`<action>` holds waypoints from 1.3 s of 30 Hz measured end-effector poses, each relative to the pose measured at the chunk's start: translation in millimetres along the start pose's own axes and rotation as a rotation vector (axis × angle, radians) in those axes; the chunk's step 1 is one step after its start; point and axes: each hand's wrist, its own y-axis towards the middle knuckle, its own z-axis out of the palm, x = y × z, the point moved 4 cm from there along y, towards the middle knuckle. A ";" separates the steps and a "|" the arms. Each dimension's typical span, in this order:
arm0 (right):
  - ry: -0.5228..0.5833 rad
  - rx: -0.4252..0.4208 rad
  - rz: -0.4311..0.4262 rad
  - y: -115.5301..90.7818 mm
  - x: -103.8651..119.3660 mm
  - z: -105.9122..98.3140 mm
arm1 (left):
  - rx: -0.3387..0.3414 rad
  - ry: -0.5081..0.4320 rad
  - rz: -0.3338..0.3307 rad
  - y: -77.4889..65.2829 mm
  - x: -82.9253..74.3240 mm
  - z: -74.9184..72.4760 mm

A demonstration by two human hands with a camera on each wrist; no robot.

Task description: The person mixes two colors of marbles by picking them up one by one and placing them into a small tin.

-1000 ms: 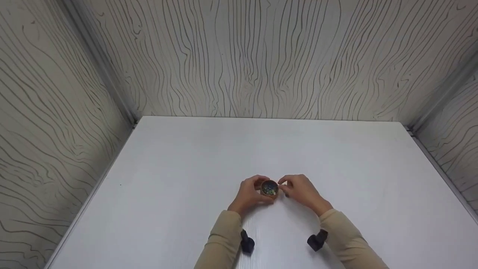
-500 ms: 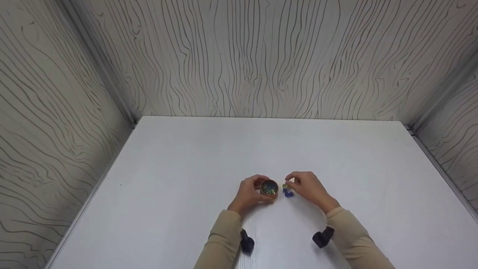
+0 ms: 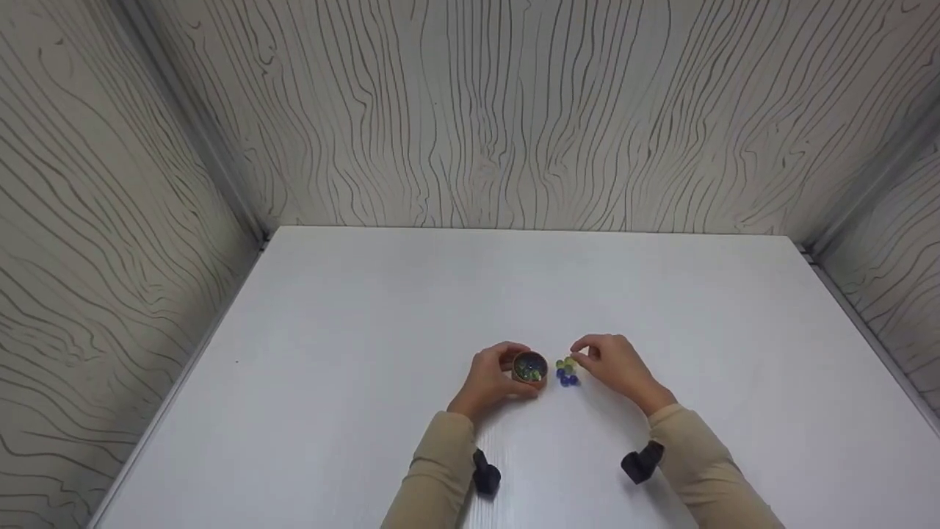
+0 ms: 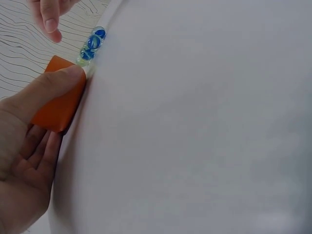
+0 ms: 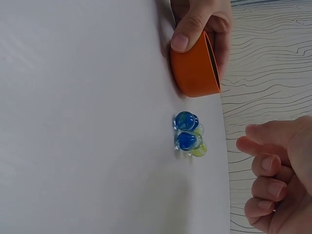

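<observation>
My left hand (image 3: pixel 488 378) grips a small orange cup (image 5: pixel 192 70) from its left side, thumb on the near wall. The cup stands upright on the table; green and bluish marbles show inside its dark interior in the head view. Just right of it, several glass marbles (image 3: pixel 567 372) sit in a tight cluster, blue ones nearer and yellow-green ones farther. Over the far right edge of that cluster hovers my right hand (image 3: pixel 613 361). Its thumb and forefinger tips are close together with nothing visible between them; the other fingers (image 5: pixel 268 187) are loosely curled.
The white table (image 3: pixel 367 308) extends around both hands. Wood-patterned panels (image 3: pixel 470 117) rise behind it and at both sides. A black wrist camera (image 3: pixel 486 474) is on the left sleeve, another black camera (image 3: pixel 641 463) on the right.
My right hand has moved right and slightly away from the cup, uncovering the marble cluster beside it. My left hand and the cup have stayed in place.
</observation>
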 end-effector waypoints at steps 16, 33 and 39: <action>-0.009 0.021 0.020 -11.0 -7.5 7.7 | -0.005 -0.007 0.011 1.4 -0.2 -1.2; -0.006 0.111 0.109 -16.0 -13.0 15.9 | -0.005 -0.025 -0.014 2.2 -0.9 0.4; -0.049 0.108 0.121 -16.2 -13.3 20.1 | -0.002 0.004 0.001 1.6 -1.3 0.4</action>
